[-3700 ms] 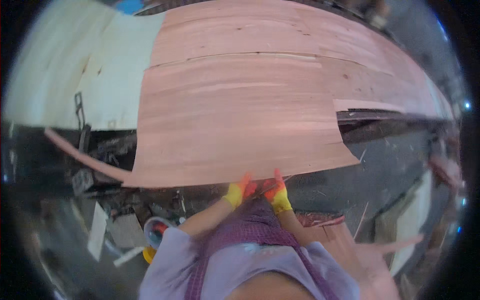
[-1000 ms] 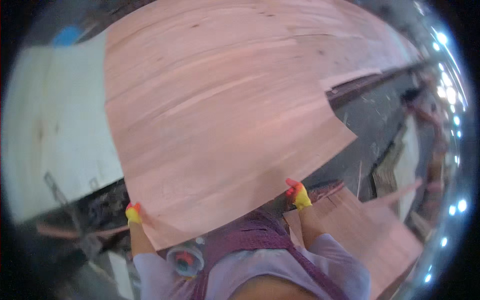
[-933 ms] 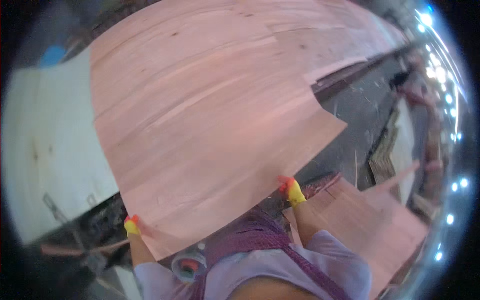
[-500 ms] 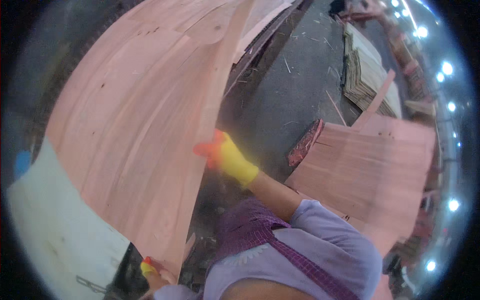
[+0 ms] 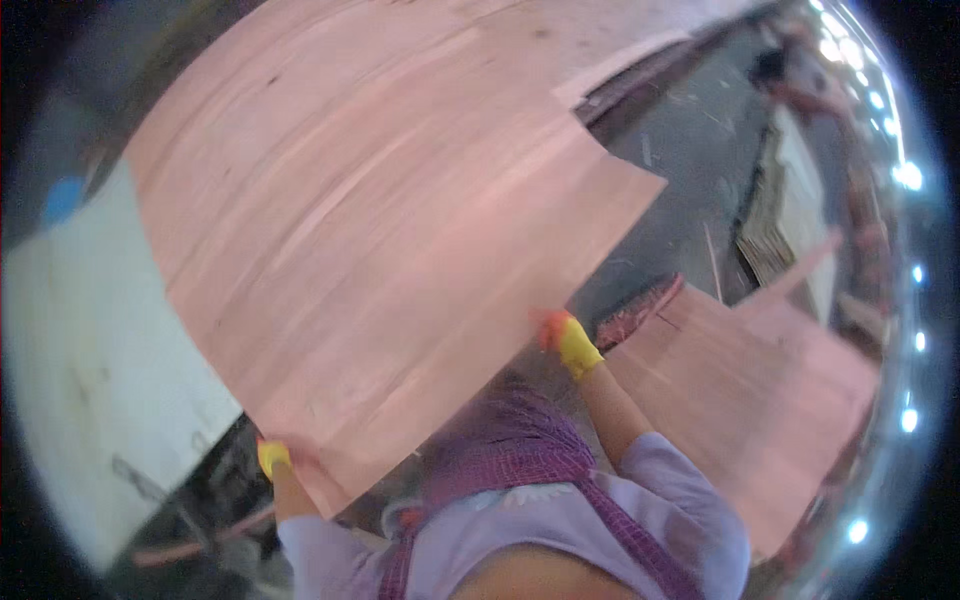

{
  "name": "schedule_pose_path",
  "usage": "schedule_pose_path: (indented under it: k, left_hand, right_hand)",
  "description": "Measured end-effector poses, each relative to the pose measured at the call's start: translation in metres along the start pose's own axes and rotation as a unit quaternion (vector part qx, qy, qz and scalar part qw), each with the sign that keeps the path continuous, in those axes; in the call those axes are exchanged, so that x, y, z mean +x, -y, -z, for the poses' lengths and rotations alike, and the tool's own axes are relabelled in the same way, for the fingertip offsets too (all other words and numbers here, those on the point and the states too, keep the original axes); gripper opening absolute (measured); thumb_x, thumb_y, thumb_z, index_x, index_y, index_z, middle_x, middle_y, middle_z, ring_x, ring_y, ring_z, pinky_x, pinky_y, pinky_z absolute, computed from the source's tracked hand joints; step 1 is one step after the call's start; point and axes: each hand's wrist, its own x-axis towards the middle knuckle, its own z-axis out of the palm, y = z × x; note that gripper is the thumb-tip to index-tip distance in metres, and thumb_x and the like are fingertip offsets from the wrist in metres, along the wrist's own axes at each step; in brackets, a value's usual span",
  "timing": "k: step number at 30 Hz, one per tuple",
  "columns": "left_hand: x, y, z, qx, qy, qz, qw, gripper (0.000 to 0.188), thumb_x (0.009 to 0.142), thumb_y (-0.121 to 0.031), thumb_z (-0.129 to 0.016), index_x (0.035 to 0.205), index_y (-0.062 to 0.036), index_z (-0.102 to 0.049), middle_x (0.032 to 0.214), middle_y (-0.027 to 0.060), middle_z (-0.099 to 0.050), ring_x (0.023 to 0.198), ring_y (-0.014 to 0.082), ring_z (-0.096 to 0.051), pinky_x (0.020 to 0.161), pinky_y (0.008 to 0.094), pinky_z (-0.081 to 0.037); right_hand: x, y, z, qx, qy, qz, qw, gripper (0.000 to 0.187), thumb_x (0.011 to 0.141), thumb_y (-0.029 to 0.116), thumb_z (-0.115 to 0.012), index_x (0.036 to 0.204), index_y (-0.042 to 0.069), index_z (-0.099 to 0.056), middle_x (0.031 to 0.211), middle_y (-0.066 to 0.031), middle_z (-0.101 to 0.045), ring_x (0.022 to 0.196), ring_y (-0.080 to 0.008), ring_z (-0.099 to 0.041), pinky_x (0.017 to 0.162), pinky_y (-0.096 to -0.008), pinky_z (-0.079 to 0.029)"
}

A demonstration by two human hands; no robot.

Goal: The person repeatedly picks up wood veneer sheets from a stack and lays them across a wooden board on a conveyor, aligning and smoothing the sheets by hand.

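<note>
A large, thin reddish wood veneer sheet [image 5: 400, 260] stretches in front of me, its near edge crossing just ahead of my apron. My left hand [image 5: 272, 457], in a yellow glove with orange fingertips, grips its near left corner. Along the near edge, farther right, my right hand [image 5: 572, 342] in a matching glove holds the sheet too. Its fingers are slightly blurred, and part of each grip is hidden. Beneath, more veneer [image 5: 600, 30] of the same colour shows at the far side.
A pale board [image 5: 100, 370] lies at the left. To the right sit another reddish veneer stack [image 5: 750, 400] and, farther off, a stack of pale sheets [image 5: 790, 200]. Scraps lie on the dark floor [image 5: 680, 170]. Another person [image 5: 800, 75] is at the far right.
The veneer's near edge has swung to the right and lies flatter. My right hand has moved right and nearer to me; my left hand has shifted slightly up the picture.
</note>
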Motion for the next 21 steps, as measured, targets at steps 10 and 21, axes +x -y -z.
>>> schedule_pose_path:
  k: [10,21]
  left_hand:
    - [0.131,0.065,0.292,-0.636,-0.083,0.381,0.666,0.087,0.07,-0.055,-0.064,0.142,-0.0261,-0.026,0.143,0.0265,-0.025,0.132,0.042,-0.025,0.103,0.0539,-0.025]
    - [0.137,0.091,0.303,-0.655,0.018,0.356,0.666,0.069,0.07,-0.041,-0.061,0.131,-0.0154,-0.044,0.126,0.0222,-0.048,0.12,0.0372,-0.042,0.091,0.0525,-0.035]
  right_hand:
    - [0.033,-0.066,0.067,0.243,-0.209,-0.18,0.93,0.024,0.084,0.036,-0.061,0.077,0.014,-0.056,0.063,-0.0011,-0.055,0.047,-0.0149,-0.045,0.043,-0.0314,-0.039]
    - [0.128,0.087,-0.259,-0.335,0.331,-0.019,0.882,0.031,0.095,0.032,-0.045,0.117,0.011,-0.047,0.07,-0.0022,-0.055,0.044,-0.0066,-0.039,0.04,-0.0214,-0.032]
